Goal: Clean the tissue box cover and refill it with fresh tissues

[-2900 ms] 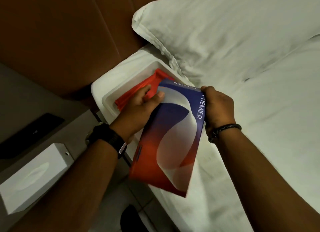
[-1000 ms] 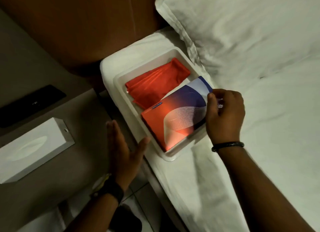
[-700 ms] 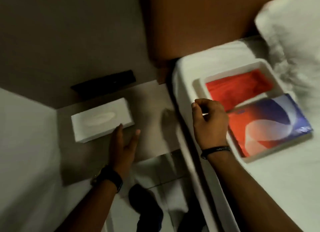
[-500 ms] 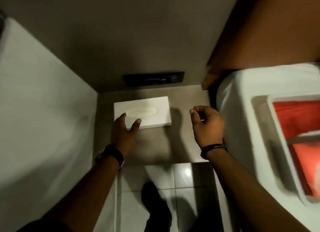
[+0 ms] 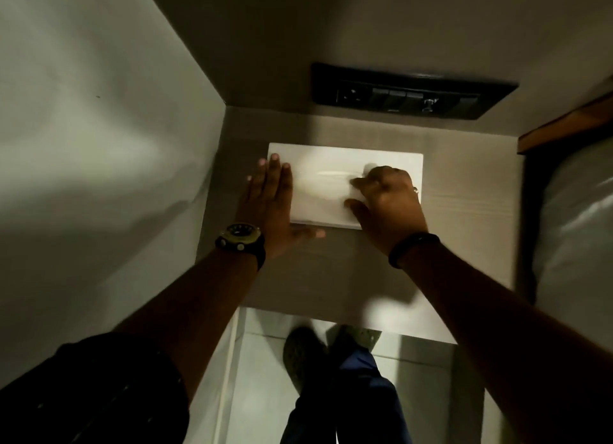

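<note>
The white tissue box cover [image 5: 318, 191] lies flat on the grey bedside table [image 5: 464, 211], its oval slot facing up. My left hand [image 5: 270, 204] is flat with straight fingers against the cover's left end, thumb spread along the front edge. My right hand [image 5: 388, 204] rests on the right half of the cover's top, fingers bent with their tips by the slot. That hand is blurred, so I cannot tell whether the fingers pinch anything. The tissue pack and the tray are out of view.
A black switch panel [image 5: 411, 91] sits on the wall behind the table. A pale wall [image 5: 99, 145] closes the left side. The white bed edge [image 5: 577, 228] runs along the right. My shoes [image 5: 305, 354] stand on the tiled floor below the table's front edge.
My view swung left from the bed tray to the bedside table. The right hand let go of the tissue pack in the tray. Both hands moved onto the white cover.
</note>
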